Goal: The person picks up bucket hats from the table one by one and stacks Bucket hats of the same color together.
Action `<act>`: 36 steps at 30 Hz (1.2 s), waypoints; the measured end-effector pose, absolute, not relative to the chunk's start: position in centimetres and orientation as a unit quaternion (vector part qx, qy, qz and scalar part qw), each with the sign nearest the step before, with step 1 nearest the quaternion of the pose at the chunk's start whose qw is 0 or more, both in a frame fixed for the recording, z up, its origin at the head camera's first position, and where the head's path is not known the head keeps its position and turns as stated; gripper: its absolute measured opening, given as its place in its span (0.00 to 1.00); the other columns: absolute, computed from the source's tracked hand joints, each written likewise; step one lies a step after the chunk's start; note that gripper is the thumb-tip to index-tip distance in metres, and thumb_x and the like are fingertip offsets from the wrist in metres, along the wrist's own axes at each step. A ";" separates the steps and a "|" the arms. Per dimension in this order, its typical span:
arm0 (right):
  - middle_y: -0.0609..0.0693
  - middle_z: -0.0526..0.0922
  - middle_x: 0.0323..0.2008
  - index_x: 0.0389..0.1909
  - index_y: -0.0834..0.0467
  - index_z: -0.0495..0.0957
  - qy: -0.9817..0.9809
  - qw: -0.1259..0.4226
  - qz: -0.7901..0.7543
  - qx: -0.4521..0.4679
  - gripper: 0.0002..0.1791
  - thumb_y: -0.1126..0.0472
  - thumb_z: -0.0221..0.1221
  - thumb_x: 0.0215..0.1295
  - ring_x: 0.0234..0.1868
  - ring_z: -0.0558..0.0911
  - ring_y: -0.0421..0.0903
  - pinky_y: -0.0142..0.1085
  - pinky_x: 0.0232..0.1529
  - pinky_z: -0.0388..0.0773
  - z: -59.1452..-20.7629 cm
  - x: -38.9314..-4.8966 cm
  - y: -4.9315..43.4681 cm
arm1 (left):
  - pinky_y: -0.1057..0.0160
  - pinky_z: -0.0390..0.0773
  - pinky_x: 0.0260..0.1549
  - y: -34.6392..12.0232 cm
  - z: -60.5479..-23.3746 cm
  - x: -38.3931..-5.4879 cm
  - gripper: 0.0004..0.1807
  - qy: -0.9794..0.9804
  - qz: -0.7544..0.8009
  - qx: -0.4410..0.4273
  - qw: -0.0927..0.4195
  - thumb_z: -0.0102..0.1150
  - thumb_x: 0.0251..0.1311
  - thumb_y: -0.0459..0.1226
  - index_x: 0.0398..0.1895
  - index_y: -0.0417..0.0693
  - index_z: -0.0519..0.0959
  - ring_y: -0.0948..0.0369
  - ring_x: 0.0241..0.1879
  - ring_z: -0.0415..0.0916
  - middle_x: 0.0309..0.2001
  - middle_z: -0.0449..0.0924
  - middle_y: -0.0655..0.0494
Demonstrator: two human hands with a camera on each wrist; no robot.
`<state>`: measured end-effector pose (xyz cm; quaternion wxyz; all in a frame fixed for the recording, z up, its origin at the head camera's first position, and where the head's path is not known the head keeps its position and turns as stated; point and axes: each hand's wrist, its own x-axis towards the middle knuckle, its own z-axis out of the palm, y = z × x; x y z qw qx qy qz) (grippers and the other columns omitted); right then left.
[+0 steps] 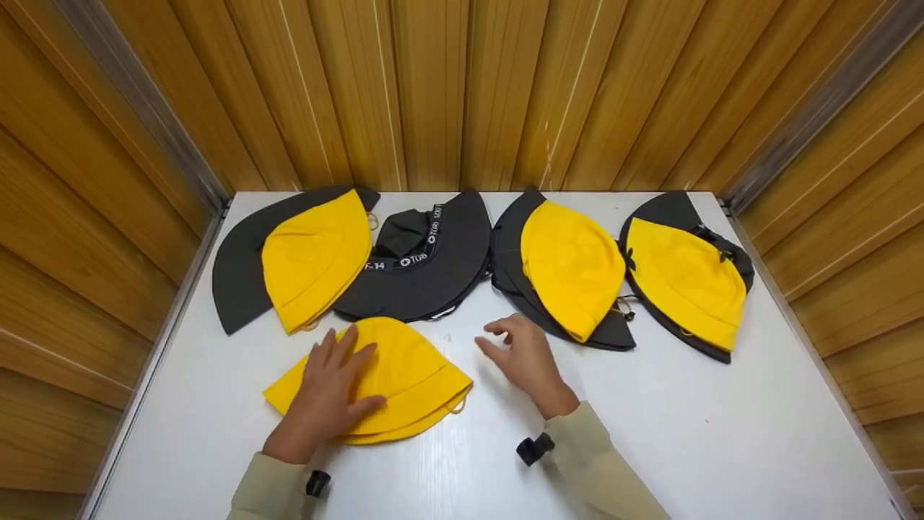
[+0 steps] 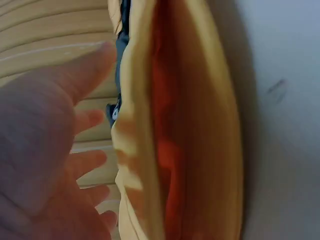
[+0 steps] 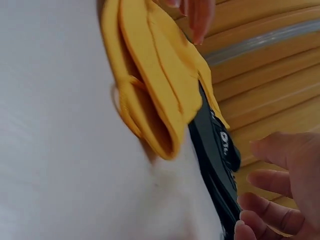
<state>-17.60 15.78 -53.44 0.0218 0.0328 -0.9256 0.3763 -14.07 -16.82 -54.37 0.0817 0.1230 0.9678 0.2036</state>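
Note:
A yellow bucket hat (image 1: 411, 383) lies folded flat at the front of the white table, its curved brim toward the person. Spread over its left part is the left hand (image 1: 328, 383), fingers straight. In the left wrist view the brim of the yellow hat (image 2: 200, 125) gapes a little, showing an orange inside. To the right of this hat the right hand (image 1: 523, 357) hovers with nothing in it, fingers loosely bent. The right wrist view shows a thin cord loop (image 3: 127, 107) at the hat's near corner.
Along the back of the table (image 1: 722, 448) lie black hats: one (image 1: 238, 267) under a yellow hat (image 1: 314, 260), one (image 1: 447, 274) with lettering on its band, and two at right beneath yellow hats (image 1: 574, 267) (image 1: 686, 282). Wood-patterned walls (image 1: 433, 94) enclose three sides.

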 end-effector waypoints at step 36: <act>0.65 0.60 0.74 0.71 0.55 0.44 -0.861 -0.088 0.444 -0.234 0.36 0.60 0.58 0.75 0.71 0.66 0.59 0.53 0.78 0.61 -49.2 -23.4 29.1 | 0.29 0.33 0.76 -14.6 -57.3 -14.8 0.49 0.966 0.153 0.148 0.144 0.54 0.58 0.73 0.80 0.69 0.58 0.37 0.82 0.30 0.85 0.39 0.49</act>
